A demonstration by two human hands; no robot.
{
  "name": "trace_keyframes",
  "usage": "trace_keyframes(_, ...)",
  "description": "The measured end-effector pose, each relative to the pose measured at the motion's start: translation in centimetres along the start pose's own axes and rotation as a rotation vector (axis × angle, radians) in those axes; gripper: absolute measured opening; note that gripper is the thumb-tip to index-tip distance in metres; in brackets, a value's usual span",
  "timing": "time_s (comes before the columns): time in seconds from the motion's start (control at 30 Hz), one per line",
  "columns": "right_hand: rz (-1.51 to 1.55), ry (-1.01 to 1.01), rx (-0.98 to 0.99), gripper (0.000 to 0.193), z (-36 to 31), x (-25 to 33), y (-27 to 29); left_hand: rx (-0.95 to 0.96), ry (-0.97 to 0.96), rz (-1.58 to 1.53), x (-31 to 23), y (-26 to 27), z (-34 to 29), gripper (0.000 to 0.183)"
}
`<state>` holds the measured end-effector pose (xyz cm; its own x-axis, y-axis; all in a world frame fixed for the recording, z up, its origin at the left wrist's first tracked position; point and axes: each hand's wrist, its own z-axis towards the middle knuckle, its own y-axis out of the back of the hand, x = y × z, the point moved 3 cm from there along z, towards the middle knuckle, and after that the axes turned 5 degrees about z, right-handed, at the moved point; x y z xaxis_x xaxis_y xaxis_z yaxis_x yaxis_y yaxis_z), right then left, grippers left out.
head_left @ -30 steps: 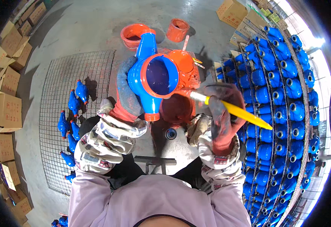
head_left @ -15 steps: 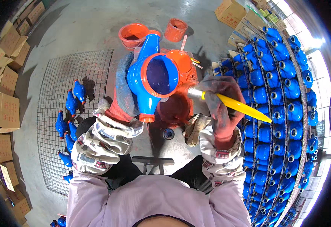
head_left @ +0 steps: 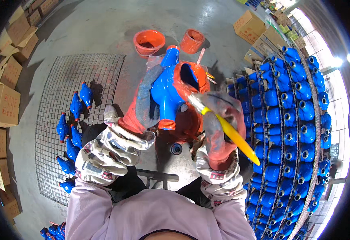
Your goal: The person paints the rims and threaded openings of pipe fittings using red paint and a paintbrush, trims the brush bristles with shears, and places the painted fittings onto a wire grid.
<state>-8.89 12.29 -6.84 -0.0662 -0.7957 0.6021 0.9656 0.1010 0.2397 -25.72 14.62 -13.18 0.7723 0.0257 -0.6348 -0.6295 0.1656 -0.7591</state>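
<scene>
My left hand [head_left: 146, 100], in a grey and red glove, is closed around the left side of a blue water meter body [head_left: 166, 92]. Orange-red paint covers its wide threaded mouth, which faces right, and both end necks. In my gloved right hand [head_left: 225, 124] is a paintbrush [head_left: 239, 141] with a yellow handle and metal ferrule. The brush tip lies at the lower edge of the wide mouth; the bristles are partly hard to make out. Behind the meter body, an orange paint tub [head_left: 201, 76] is half hidden, with a paint-smeared stick [head_left: 200, 56] standing in it.
Two orange buckets [head_left: 139, 49] [head_left: 190, 45] stand on the floor ahead. On the left, several blue bodies [head_left: 76, 106] lie on a wire mesh [head_left: 51, 140]. A tall rack of blue bodies [head_left: 271, 136] rises close on my right. Cardboard boxes [head_left: 3, 105] line the far left.
The meter body has turned, its wide mouth swinging from facing me toward the right. My right hand has come left, bringing the brush to the rim, with its handle tilted more steeply.
</scene>
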Motion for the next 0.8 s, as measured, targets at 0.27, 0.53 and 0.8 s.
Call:
trace_keyframes(0.27,0.097,0.015,-0.006,0.040,-1.7,-1.7,2.6,0.155,0.257,-0.524,0.7,0.8,-0.5,0.077)
trace_keyframes(0.53,0.130,-0.125,-0.121,0.026,-1.0,-4.1,5.6,0.495,0.482,-0.703,1.2,1.4,-0.7,0.086)
trace_keyframes(0.8,-0.224,-0.254,-0.147,0.035,-1.4,-0.5,1.9,0.180,0.163,-0.423,0.4,2.9,-0.6,0.070)
